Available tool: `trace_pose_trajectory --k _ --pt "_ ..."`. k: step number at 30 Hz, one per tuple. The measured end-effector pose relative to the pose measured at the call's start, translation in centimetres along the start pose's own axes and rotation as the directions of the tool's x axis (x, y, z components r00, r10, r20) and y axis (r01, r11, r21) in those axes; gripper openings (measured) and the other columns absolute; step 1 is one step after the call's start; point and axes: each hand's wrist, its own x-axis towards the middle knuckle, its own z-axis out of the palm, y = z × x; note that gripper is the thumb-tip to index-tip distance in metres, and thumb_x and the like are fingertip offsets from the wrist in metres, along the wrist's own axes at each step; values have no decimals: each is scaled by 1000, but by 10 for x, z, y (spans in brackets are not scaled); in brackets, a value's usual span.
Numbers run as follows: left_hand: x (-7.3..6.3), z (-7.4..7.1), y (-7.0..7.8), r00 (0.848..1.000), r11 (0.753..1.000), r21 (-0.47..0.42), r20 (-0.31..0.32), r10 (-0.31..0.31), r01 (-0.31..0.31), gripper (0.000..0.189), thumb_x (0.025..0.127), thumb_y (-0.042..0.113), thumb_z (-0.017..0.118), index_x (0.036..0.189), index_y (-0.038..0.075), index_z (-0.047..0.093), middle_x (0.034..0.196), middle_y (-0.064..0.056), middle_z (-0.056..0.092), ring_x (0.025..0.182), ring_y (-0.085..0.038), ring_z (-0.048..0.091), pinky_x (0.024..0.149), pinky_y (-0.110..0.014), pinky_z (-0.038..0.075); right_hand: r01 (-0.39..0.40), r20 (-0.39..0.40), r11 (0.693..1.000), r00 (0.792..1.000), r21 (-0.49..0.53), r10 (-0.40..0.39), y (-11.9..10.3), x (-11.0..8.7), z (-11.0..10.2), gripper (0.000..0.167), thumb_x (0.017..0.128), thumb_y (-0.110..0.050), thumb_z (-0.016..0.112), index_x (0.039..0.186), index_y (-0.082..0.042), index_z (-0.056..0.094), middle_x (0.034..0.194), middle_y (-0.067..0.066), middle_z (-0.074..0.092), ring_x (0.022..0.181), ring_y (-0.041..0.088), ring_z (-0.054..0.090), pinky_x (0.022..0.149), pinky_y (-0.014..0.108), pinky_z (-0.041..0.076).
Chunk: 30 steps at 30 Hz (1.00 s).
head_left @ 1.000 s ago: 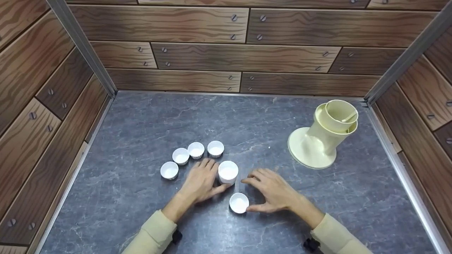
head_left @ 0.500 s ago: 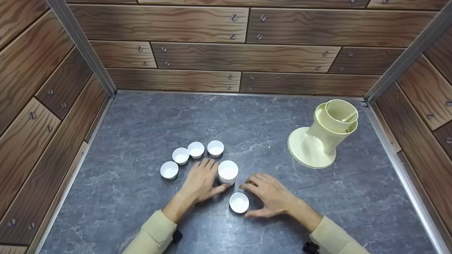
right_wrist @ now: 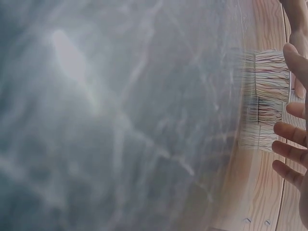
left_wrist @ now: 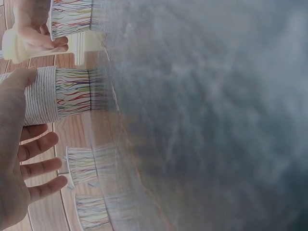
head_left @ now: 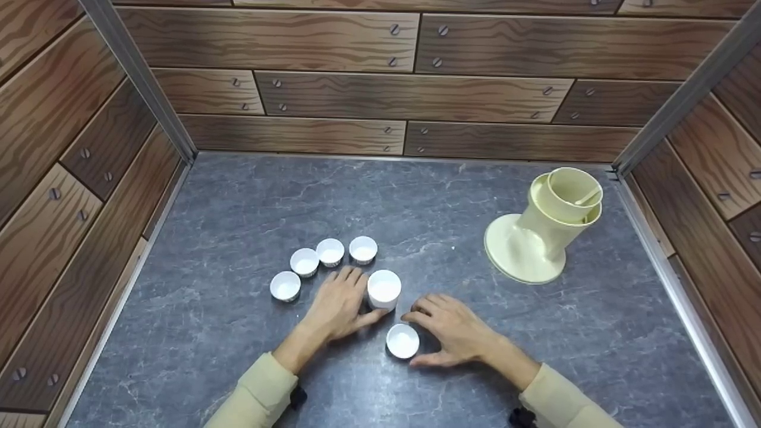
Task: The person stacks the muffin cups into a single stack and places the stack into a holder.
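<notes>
Around three sides rise wood-plank walls point(head_left: 333, 95), enclosing a dark, pale-veined tabletop point(head_left: 238, 196). Toward its far right corner stands a pale yellow stand point(head_left: 535, 246) with a round base and a cup-like top. Near the middle, the left hand point(head_left: 339, 303) lightly grips a stack of white cups point(head_left: 384, 291) between thumb and forefinger, its other fingers nearly straight. The right hand point(head_left: 455, 333) is spread wide, thumb and fingers bracketing a single cup point(head_left: 403, 341). That cup stands upright just on the near side of the upright stack, coloured streaks on its side. Four more cups point(head_left: 304, 263) form a curved row beyond the left hand, mouths up.
</notes>
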Motion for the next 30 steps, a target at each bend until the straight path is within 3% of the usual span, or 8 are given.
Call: trace_pose_trajectory --k 11,30 --pt "2 -1 1 999 1000 0 31 -17 17 74 93 73 58 126 7 64 121 -10 69 116 -27 64 96 -43 56 -13 47 1000 999 7 12 0 1 -4 68 80 -75 75 125 -24 68 114 -3 65 105 15 63 93 36 54" --pt "1 -1 1 1000 1000 16 16 -2 2 74 93 74 56 126 8 64 120 -9 69 115 -26 65 95 -43 57 25 73 1000 997 -17 -24 1 5 -2 67 83 -76 71 123 -23 70 113 -3 66 105 16 64 94 37 55"
